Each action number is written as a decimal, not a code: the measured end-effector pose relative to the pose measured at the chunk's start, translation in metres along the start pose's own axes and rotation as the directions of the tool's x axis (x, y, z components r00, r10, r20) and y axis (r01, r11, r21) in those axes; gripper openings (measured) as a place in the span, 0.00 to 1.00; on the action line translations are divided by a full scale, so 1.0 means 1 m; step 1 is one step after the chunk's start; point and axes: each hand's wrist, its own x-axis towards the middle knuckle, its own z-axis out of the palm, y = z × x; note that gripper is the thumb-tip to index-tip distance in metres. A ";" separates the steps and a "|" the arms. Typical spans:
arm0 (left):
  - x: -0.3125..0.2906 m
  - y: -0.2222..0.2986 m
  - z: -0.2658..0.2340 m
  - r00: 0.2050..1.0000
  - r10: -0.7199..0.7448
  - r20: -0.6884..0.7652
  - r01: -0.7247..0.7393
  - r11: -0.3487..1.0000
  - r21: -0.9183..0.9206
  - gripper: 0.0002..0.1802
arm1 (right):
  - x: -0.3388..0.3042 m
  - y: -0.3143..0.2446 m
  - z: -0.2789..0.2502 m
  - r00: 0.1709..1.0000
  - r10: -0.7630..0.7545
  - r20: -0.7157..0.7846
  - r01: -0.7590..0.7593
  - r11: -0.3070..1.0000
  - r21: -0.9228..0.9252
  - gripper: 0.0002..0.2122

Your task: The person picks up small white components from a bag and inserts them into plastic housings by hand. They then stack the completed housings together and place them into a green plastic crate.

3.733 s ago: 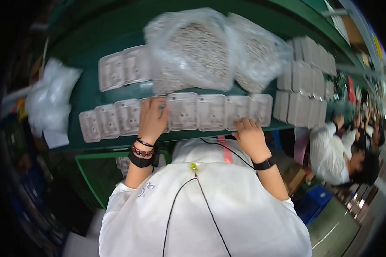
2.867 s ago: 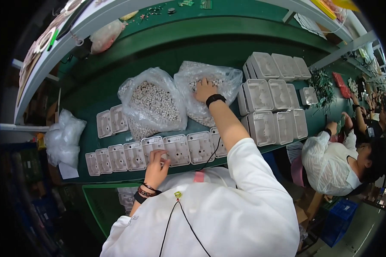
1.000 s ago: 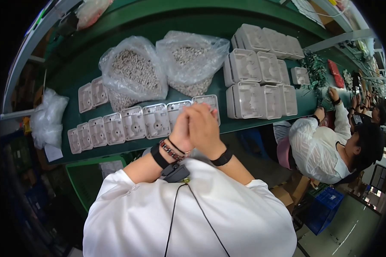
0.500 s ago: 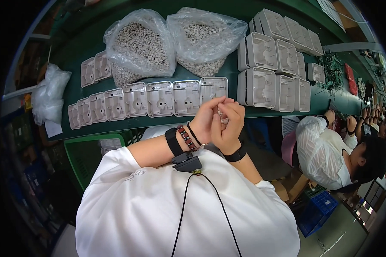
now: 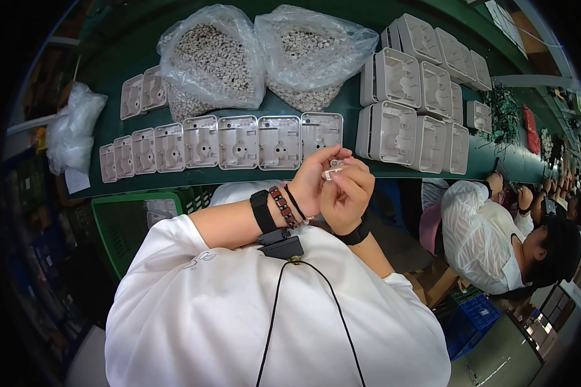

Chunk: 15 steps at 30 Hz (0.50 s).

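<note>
Close together at the table's near edge, my two hands meet over small white plastic parts. My right hand (image 5: 347, 197) pinches one small white plastic part (image 5: 332, 173) between thumb and fingers. Cupped beside it, my left hand (image 5: 310, 180) has its fingers curled around more of these parts; how many is hidden. Just beyond my hands stands a row of shallow grey plastic housings (image 5: 237, 143), their open sides showing. The rightmost housing (image 5: 321, 132) is nearest to my fingers.
Two clear bags (image 5: 255, 97) of small white parts stand behind the row. Stacked grey housings (image 5: 394, 132) rise at the right. A green crate (image 5: 110, 213) sits below the table's left edge, a blue crate (image 5: 474, 322) lower right. Another person (image 5: 481, 222) works at the right.
My right hand's fingers have lifted and opened slightly, so a white part now shows in the pinch. Both hands stay in nearly the same place; the view has shifted a little.
</note>
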 end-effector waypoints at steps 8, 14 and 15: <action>-0.002 0.004 0.004 0.996 -0.074 0.053 0.078 0.992 -0.095 0.12 | 0.016 -0.007 0.000 0.996 -0.034 0.086 0.042 0.995 -0.092 0.15; 0.009 0.011 -0.010 0.983 0.099 -0.157 -0.066 0.977 0.201 0.15 | 0.008 -0.002 0.001 0.996 0.076 0.036 -0.072 0.992 -0.108 0.14; 0.007 0.015 -0.007 0.983 0.091 -0.160 -0.058 0.978 0.200 0.15 | 0.009 0.002 -0.001 0.962 0.273 -0.031 -0.272 0.962 0.014 0.13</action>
